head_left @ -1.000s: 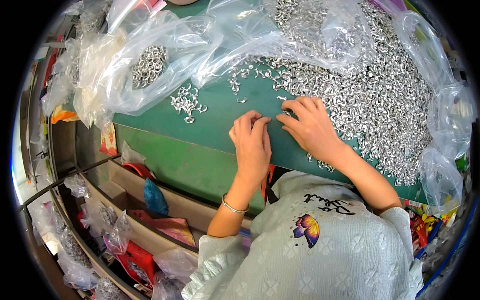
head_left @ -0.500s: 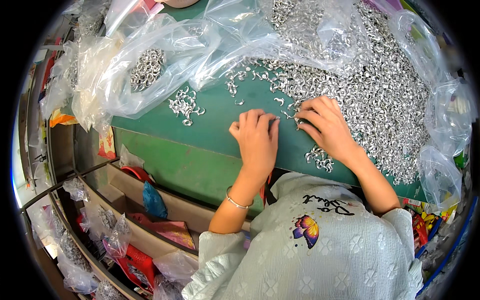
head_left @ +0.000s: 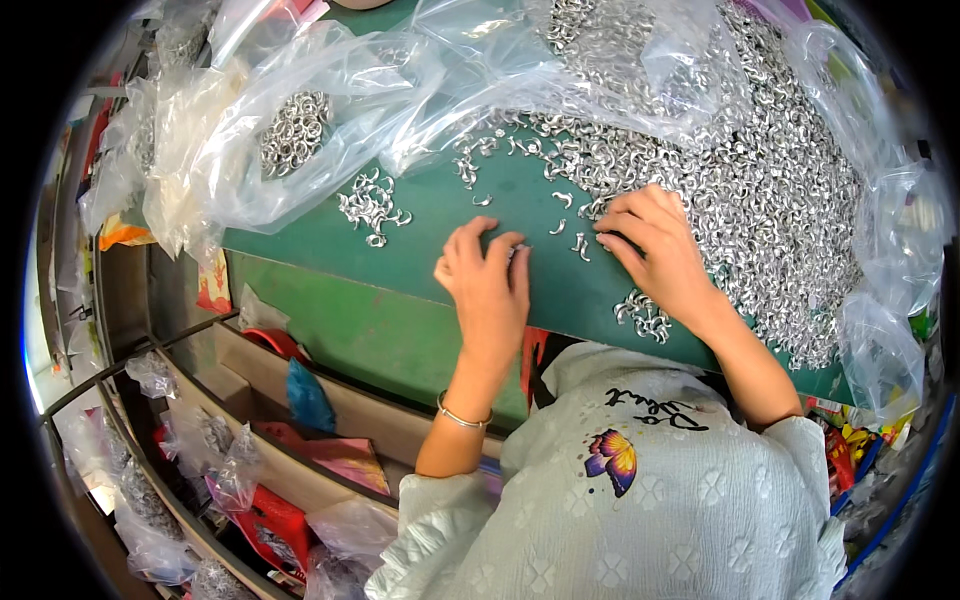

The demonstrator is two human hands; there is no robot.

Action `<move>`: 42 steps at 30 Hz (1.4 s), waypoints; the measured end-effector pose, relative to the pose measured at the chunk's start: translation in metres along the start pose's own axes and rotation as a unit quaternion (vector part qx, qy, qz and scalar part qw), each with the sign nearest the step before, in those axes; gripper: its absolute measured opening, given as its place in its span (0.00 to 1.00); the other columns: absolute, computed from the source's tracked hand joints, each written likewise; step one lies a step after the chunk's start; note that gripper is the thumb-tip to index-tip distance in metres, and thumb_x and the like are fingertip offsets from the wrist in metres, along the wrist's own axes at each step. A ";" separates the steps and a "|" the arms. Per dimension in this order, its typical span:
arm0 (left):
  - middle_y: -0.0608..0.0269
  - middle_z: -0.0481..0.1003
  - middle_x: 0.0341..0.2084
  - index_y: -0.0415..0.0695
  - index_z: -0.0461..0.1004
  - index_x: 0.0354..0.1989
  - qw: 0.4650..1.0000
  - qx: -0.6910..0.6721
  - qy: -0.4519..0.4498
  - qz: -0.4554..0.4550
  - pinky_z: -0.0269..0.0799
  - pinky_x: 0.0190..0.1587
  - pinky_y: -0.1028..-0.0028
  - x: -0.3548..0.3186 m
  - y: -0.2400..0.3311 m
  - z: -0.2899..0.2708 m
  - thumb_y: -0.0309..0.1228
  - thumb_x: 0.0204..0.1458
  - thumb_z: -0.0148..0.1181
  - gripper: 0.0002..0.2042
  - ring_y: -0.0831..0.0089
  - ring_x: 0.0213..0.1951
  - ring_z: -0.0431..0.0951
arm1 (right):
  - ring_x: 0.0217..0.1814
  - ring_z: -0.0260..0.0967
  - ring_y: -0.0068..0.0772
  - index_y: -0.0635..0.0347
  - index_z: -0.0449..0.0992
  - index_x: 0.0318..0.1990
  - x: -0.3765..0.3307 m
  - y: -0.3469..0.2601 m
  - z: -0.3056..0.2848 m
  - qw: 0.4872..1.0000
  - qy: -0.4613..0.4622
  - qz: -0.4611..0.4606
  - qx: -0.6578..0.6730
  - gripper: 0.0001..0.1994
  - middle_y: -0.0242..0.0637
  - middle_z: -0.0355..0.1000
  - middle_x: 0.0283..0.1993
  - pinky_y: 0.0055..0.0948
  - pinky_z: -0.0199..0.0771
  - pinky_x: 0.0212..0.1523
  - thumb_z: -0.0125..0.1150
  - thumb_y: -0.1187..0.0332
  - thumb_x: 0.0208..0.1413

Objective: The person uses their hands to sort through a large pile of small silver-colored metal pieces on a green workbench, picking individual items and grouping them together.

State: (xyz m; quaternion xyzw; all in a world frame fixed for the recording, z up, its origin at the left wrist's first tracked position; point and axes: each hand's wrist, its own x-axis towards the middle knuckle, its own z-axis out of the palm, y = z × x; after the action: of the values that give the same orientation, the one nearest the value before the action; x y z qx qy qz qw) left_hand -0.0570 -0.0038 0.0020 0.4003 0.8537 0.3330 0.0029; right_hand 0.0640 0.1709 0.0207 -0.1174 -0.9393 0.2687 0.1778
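Observation:
My left hand [head_left: 487,285] is over the green tabletop near its front edge, fingers curled. Between its thumb and forefinger shows a bit of a small silver curved metal piece [head_left: 515,253]. At the left edge of a large heap of such pieces [head_left: 790,210], my right hand [head_left: 657,245] has thumb and forefinger close together. What they pinch, if anything, is too small to make out. Loose curved pieces [head_left: 581,246] lie between the hands. A small cluster of pieces [head_left: 643,317] sits below my right wrist, and another small pile [head_left: 372,207] lies to the left of my left hand.
Clear plastic sheeting [head_left: 420,100] spreads across the back of the green table [head_left: 420,255] and partly covers the heap. Silver rings [head_left: 295,132] lie under plastic at the far left. Below the table edge are drawer compartments [head_left: 340,470] with bagged parts and a blue bag [head_left: 308,398].
My left hand has moved left, away from my right hand, carrying a small piece. More loose pieces now show between the hands. My right hand has barely shifted.

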 end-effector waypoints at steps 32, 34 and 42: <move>0.60 0.74 0.36 0.39 0.76 0.36 0.993 -0.090 0.020 0.072 0.63 0.44 0.66 -0.015 0.018 0.015 0.19 0.45 0.64 0.09 0.62 0.41 0.73 | 0.43 0.63 0.35 0.60 0.77 0.34 0.025 -0.006 0.011 0.990 -0.082 -0.109 -0.020 0.07 0.34 0.67 0.35 0.33 0.59 0.44 0.64 0.73 0.45; 0.59 0.73 0.37 0.39 0.76 0.38 0.994 -0.077 0.023 0.074 0.63 0.45 0.66 -0.016 0.016 0.016 0.20 0.45 0.65 0.11 0.62 0.42 0.72 | 0.43 0.63 0.35 0.60 0.77 0.34 0.033 -0.006 0.013 0.990 -0.089 -0.105 -0.022 0.07 0.34 0.67 0.35 0.33 0.59 0.44 0.65 0.74 0.44; 0.57 0.70 0.40 0.38 0.74 0.44 0.998 -0.061 0.003 0.018 0.64 0.46 0.65 -0.024 0.019 0.012 0.22 0.46 0.66 0.15 0.60 0.42 0.70 | 0.42 0.63 0.35 0.59 0.76 0.32 0.023 -0.013 0.000 0.982 -0.147 -0.112 -0.044 0.05 0.34 0.66 0.33 0.33 0.60 0.45 0.64 0.73 0.46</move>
State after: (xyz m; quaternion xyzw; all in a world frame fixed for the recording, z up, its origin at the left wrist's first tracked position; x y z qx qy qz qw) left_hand -0.0244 -0.0048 -0.0030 0.4138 0.8244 0.3858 0.0190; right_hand 0.0415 0.1674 0.0340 0.0216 -0.9735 0.2193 0.0618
